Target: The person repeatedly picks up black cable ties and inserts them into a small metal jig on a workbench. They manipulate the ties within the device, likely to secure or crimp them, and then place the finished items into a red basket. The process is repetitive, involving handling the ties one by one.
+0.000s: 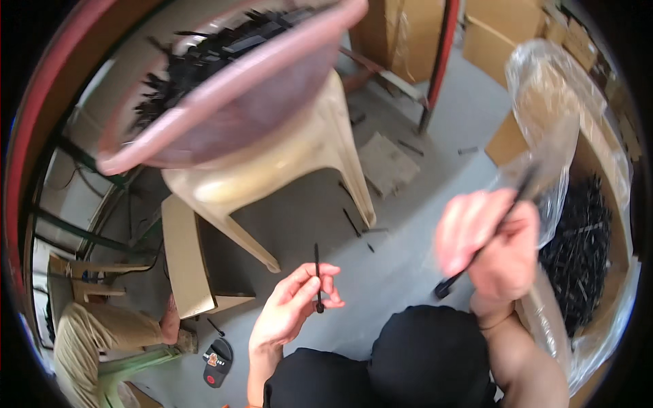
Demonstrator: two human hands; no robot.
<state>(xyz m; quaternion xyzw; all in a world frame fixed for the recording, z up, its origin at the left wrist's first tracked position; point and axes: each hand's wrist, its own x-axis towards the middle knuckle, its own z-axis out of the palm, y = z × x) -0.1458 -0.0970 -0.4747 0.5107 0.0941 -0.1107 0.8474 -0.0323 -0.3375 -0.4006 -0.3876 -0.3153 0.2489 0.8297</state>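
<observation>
My left hand pinches a thin black rod between thumb and fingers. The rod stands upright with a small knob at its lower end. Higher and to the right, my right hand, smeared by motion, is closed on another black rod. That one slants, its thick head pointing down toward the left; the exact kind of part is unclear. Just beyond the right hand is a carton lined with clear plastic, holding many black pieces. Both hands hang above the grey floor, apart from each other.
A pink tub heaped with black parts rests on a cream plastic chair. Under it stands an opened cardboard box. Another person's leg and a black slipper are at left. Loose rods lie on the floor.
</observation>
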